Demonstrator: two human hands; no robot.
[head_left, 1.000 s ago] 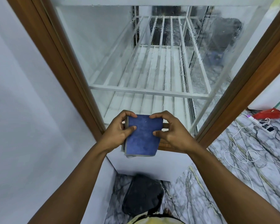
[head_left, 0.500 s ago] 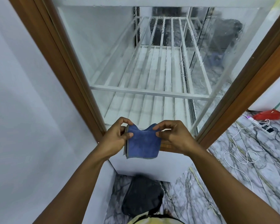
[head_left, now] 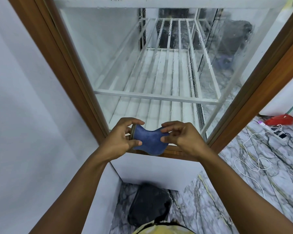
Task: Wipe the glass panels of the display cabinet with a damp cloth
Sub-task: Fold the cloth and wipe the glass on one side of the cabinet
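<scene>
A folded blue cloth [head_left: 148,141] hangs between my two hands in front of the display cabinet's lower wooden rail [head_left: 173,152]. My left hand [head_left: 121,138] pinches its left edge with thumb and fingers. My right hand [head_left: 179,136] pinches its right edge, and the cloth's middle sags into a curve. The front glass panel [head_left: 108,53] rises above my hands, framed in brown wood, with white wire shelves [head_left: 159,97] behind it. The right side glass [head_left: 230,53] carries streaks and droplets.
A white wall [head_left: 24,98] closes in on the left. A dark bag [head_left: 149,206] lies on the marble floor by the white cabinet base [head_left: 156,169]. At the right are a white cable [head_left: 250,159], a power strip [head_left: 274,130] and a red object [head_left: 279,119].
The cloth, held flat and larger a second ago, has been folded smaller and now bows between my hands. Both hands have drawn closer together and stayed in front of the lower rail.
</scene>
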